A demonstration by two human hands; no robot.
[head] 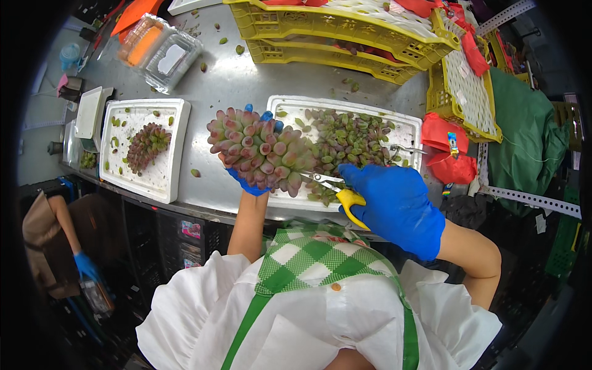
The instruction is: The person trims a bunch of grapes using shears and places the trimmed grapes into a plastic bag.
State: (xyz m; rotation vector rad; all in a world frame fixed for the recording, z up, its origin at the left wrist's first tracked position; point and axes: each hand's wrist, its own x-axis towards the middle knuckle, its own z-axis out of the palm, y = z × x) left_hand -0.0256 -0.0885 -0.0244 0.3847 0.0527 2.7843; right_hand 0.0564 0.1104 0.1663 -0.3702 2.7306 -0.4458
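Observation:
A bunch of reddish-green, elongated grapes (259, 148) is held up over the left end of a white foam tray (414, 134). My left hand (247, 183), in a blue glove, grips the bunch from behind and below; most of the hand is hidden, with only fingertips and the wrist side showing. In my blue-gloved right hand (397, 203) are yellow-handled scissors (349, 201). Their blades are parted slightly and the tips meet the bunch's right lower edge. Many loose grapes (344, 136) lie in the tray, beside a metal hand tool (407, 149).
Left stands a second foam tray (184, 138) with a smaller bunch (148, 147), near a white scale (89, 113). Behind are an open clear plastic clamshell (182, 58) and yellow crates (342, 27). Red bags (451, 171) lie right. Lower left, a person's gloved hand (87, 267) holds a clear container.

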